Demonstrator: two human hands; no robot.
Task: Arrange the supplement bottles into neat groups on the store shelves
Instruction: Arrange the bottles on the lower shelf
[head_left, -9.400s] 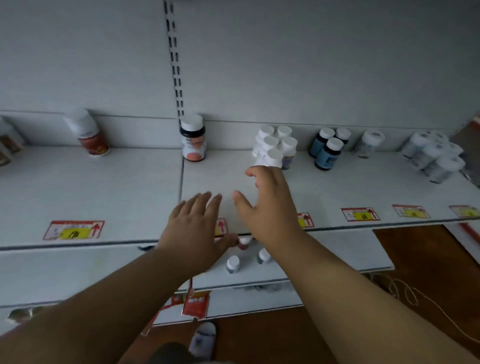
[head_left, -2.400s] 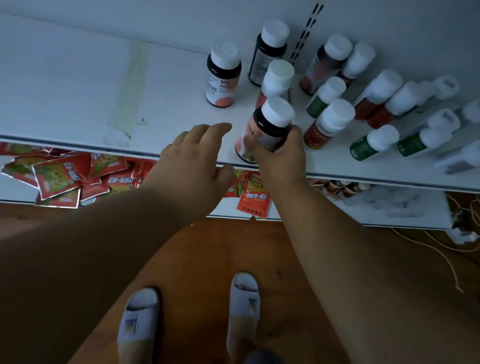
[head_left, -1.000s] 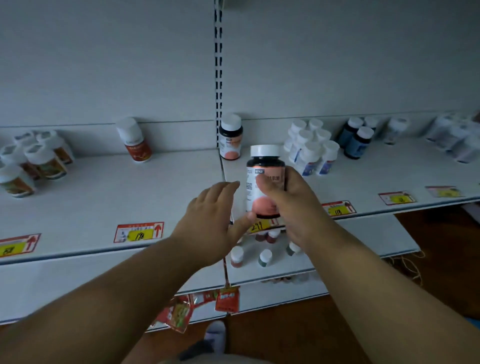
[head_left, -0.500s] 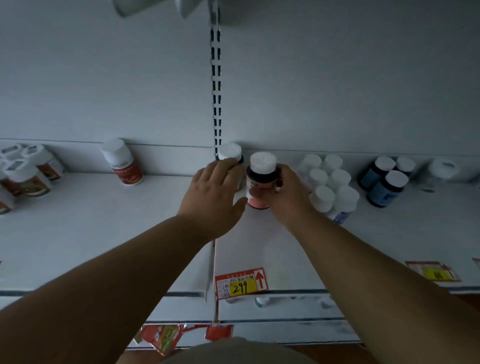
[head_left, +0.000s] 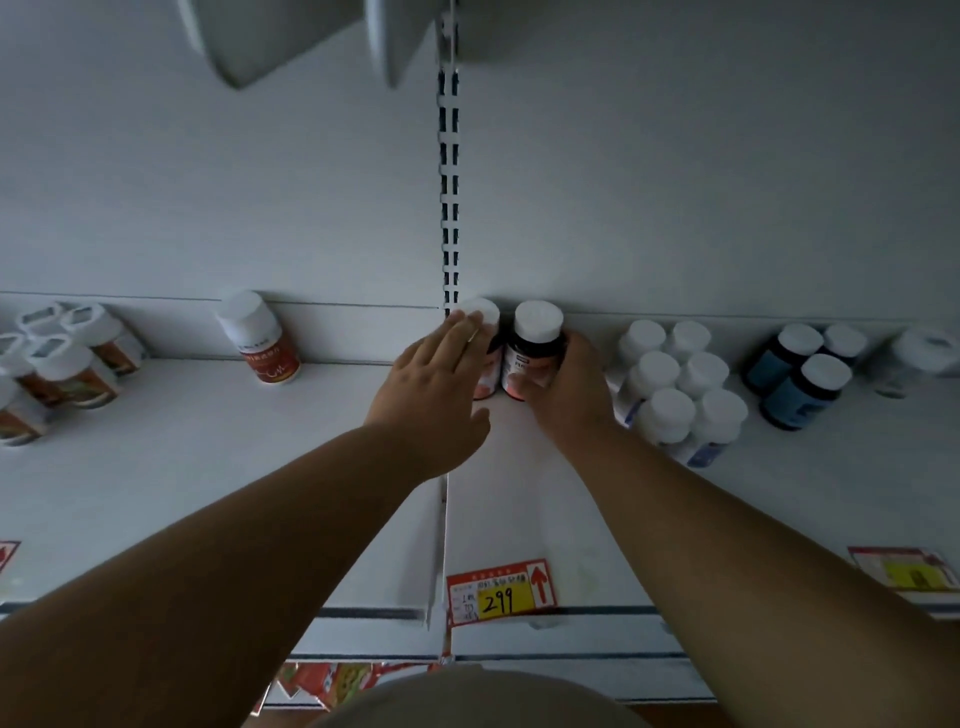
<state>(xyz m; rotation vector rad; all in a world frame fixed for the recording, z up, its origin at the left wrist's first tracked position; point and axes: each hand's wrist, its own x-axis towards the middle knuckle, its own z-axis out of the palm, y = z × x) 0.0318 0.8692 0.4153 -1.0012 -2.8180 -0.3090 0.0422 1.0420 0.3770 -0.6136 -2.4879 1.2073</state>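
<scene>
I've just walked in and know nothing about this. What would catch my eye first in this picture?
Two bare arms reach to the back of a white shelf, where the right hand grips a dark bottle with a white cap beside a matching bottle that the left hand touches with straight fingers. Right of them stands a tight cluster of white bottles. At the shelf's front edge, a red and yellow price tag reads 299.

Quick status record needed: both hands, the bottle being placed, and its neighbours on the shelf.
right hand: grips dark bottle, upright at shelf back
left hand: fingers straight, against matching bottle
pair: side by side, contact unclear
right neighbours: white bottle cluster; blue bottles
left neighbour: lone red-label bottle
shelf: price tag reads 299
</scene>
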